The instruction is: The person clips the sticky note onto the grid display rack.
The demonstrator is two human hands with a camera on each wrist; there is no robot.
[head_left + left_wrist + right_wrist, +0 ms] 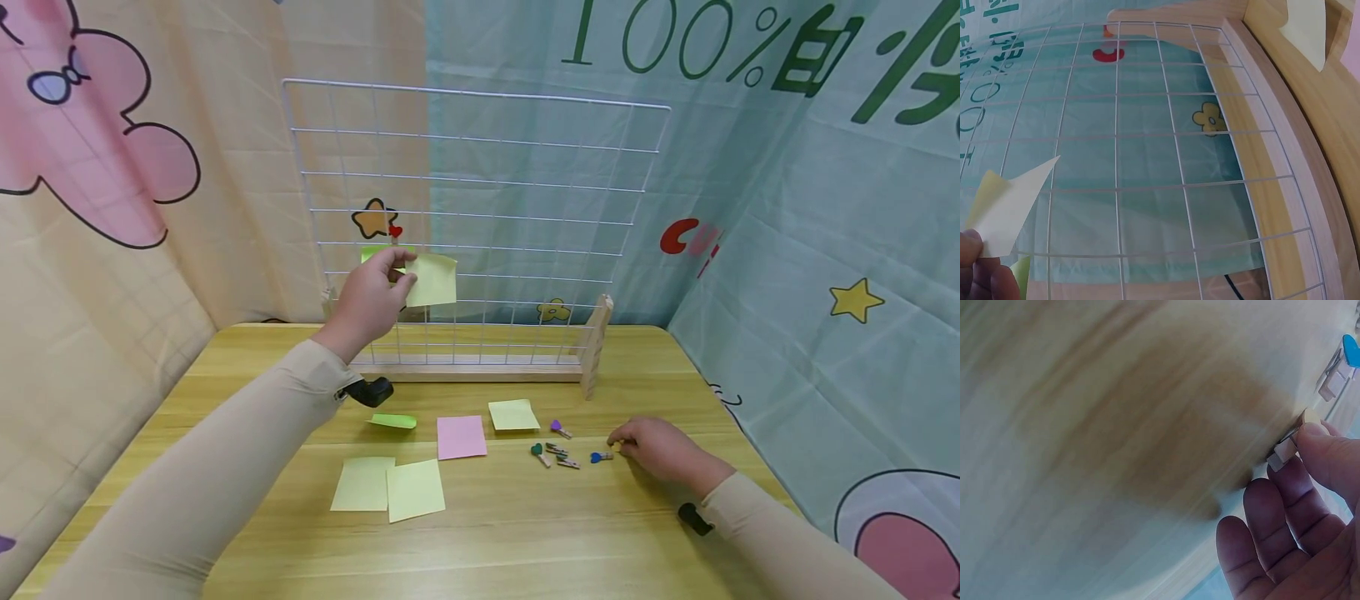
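My left hand (pixel 371 296) pinches a pale yellow sticky note (pixel 433 281) by its left edge, holding it up before the white wire grid (pixel 480 94). Partly behind that hand, a green sticky note (pixel 369 252) hangs on the grid under a red heart clip (pixel 395 231). In the left wrist view the held note (pixel 1013 209) looks bent, one corner pointing up. Low over the table at right, my right hand (pixel 663 450) pinches a small wooden clothespin (pixel 1284 450) with a yellowish top between thumb and forefinger. Beside it lies a blue heart clothespin (pixel 600 457).
The grid stands in a wooden base (pixel 465 372) at the table's back. Several small clothespins (pixel 567 462) lie left of my right hand. On the table are yellow notes (pixel 362 485), a pink note (pixel 461 437), another yellow note (pixel 513 415) and a curled green note (pixel 393 421).
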